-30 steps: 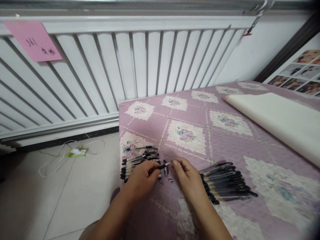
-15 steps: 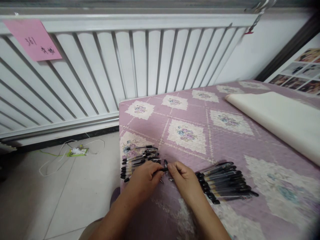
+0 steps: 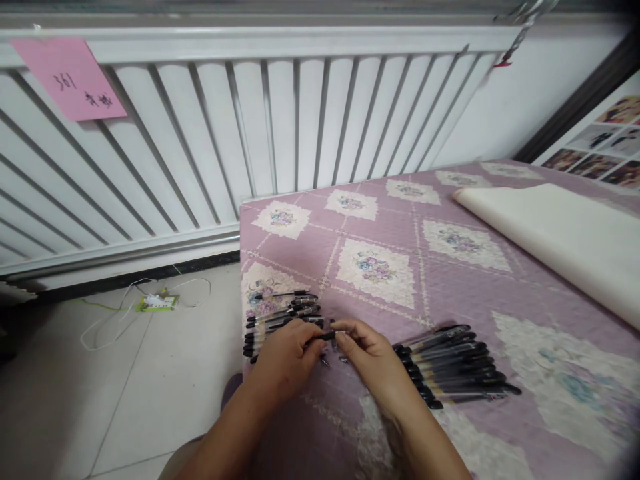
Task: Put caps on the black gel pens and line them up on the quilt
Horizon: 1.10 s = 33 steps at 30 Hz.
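Between my two hands is a pen with a black grip section, held roughly level above the cloth. My left hand is closed around its dark part. The fingertips of my right hand pinch the other end, where a small pale bit shows. Just behind the fingers lies a short dark piece, partly hidden. Small pointed metallic pieces rest on the cloth below. Several black pens lie beyond my left hand, partly covered by it. A fanned pile of clear-barrelled, black-capped pens lies right of my right hand.
A purple flowered cloth covers the surface, whose left edge drops to a tiled floor. A cream folded sheet lies at right. Behind stands a white radiator with a pink note. A power strip with cables lies on the floor.
My right fingers have shifted slightly on the pen's end, and a pale bit now shows between them. My left hand keeps its hold. The camera view has moved a little.
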Tool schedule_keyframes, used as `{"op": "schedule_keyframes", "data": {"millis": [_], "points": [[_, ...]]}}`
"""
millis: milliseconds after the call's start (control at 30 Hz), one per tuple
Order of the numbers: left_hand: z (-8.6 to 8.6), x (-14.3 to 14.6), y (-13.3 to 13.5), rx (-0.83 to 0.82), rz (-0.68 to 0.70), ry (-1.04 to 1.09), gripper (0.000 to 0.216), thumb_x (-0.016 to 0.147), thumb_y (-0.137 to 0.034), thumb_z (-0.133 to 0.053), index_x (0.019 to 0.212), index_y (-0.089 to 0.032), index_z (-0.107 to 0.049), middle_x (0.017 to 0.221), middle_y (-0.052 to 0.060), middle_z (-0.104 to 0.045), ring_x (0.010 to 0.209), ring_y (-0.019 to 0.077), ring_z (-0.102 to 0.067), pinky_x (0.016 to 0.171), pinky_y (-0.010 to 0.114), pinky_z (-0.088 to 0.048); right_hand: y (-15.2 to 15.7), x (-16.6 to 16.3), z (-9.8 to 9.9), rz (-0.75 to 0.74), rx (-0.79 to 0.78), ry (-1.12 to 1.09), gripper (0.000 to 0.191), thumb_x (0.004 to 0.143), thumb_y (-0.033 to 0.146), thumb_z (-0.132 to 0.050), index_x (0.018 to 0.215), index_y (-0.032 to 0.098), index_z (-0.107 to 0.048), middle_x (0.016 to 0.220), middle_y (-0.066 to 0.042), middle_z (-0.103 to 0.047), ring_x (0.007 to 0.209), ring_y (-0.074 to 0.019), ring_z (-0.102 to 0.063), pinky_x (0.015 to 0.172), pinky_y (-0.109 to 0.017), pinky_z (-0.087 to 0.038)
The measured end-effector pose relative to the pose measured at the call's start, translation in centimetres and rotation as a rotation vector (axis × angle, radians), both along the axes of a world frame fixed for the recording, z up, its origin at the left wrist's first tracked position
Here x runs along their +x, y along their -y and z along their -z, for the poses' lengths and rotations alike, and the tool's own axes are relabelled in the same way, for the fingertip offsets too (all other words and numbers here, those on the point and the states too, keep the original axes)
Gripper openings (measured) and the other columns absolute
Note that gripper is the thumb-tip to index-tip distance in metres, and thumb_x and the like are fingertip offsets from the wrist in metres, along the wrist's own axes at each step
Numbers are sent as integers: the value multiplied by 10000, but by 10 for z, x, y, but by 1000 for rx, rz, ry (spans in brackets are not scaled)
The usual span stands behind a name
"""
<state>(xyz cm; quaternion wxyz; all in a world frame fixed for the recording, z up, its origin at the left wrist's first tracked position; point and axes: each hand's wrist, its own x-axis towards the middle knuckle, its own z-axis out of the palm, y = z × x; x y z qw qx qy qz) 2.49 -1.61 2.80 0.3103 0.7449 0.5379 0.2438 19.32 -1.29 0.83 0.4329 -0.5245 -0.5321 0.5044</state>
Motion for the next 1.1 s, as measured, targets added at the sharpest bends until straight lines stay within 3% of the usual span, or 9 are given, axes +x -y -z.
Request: {"op": "schedule_keyframes", "data": {"millis": [67, 200, 267, 500, 600, 800, 967, 1100], "points": [[1, 0, 0, 7, -11, -5, 158, 861, -246, -508, 908, -233, -659, 881, 12, -631, 840, 163, -576, 743, 263, -415, -1, 0, 3, 42, -22, -46, 290, 725, 467, -652, 875, 219, -657, 642, 27, -567, 594, -128, -492, 556, -225, -394], [2, 1, 1, 12, -8, -34, 172, 860, -257, -507, 928, -233, -663, 893, 18, -634, 849, 169, -577, 758, 269, -418, -1, 2, 5, 55, -14, 20, 340, 754, 502, -621, 624, 193, -563, 550, 41, -474, 532, -103, -420, 500, -207, -346], [2, 1, 1, 10, 4, -48, 177, 862, -253, -500, 926, -231, -663, 895, 20, -634, 856, 172, -576, 760, 270, -418, -1, 2, 4, 44, -2, 59, 351, 766, 490, -613, 595, 191, -541, 547, 42, -461, 538, -102, -409, 497, -204, -334], [3, 0, 0, 11, 4, -61, 176, 859, -252, -499, 922, -230, -662, 899, 23, -637, 860, 176, -576, 763, 275, -423, 1, 1, -2, 20, -28, -27, 184, 738, 385, -654, 795, 210, -644, 678, 21, -584, 642, -126, -513, 585, -215, -406], [3, 1, -1, 10, 2, -63, 185, 863, -263, -492, 927, -233, -663, 905, 26, -640, 864, 175, -576, 773, 273, -427, 0, 0, 0, 53, -53, -122, 292, 685, 394, -699, 911, 220, -640, 762, 2, -632, 683, -142, -553, 594, -225, -430], [1, 2, 0, 18, 3, -64, 175, 862, -256, -497, 914, -231, -662, 884, 20, -635, 846, 169, -576, 744, 264, -422, 0, 2, 1, 22, -25, 36, 322, 758, 481, -619, 617, 195, -576, 543, 46, -488, 534, -106, -431, 512, -216, -351], [2, 0, -1, 21, -14, -57, 160, 858, -244, -503, 882, -228, -661, 862, 15, -626, 830, 169, -573, 738, 266, -412, 1, 2, 0, -3, -29, -43, 197, 734, 390, -657, 826, 215, -657, 714, 20, -619, 667, -134, -534, 617, -228, -406], [2, 0, 0, 15, -13, -52, 154, 855, -239, -513, 885, -224, -663, 863, 16, -624, 831, 170, -574, 741, 269, -409, 0, 1, 3, 9, -58, -123, 295, 705, 376, -689, 953, 228, -626, 807, 6, -641, 723, -143, -554, 640, -232, -410]]}}
